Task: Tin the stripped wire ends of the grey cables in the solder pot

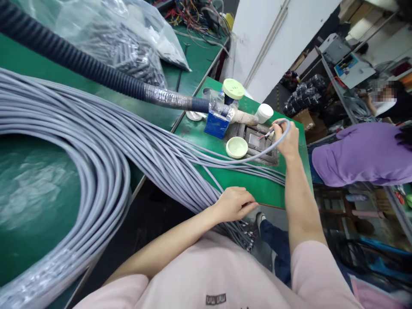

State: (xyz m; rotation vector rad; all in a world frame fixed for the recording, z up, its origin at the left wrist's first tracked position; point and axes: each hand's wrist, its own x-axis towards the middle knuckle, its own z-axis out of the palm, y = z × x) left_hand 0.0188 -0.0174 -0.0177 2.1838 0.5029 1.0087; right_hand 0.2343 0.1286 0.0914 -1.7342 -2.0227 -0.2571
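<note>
My right hand (288,137) pinches the end of a grey cable (270,148), which bends in a loop around it. The cable's thin stripped wires point left over a small metal solder pot (255,139) in a dark frame. At the edge of the green table, my left hand (236,204) rests beside the large bundle of grey cables (174,180), its fingers loosely extended and apart from the held cable end. A pale green open dish (237,147) stands left of the pot. Above the pot ends a taped hose nozzle (244,117).
A black corrugated hose (96,68) crosses the upper left to a blue box (216,124). Behind the pot stand a white jar (265,112) and a green-lidded container (233,89). Plastic bags (128,47) lie at the upper left. A person in purple (363,154) is at the right.
</note>
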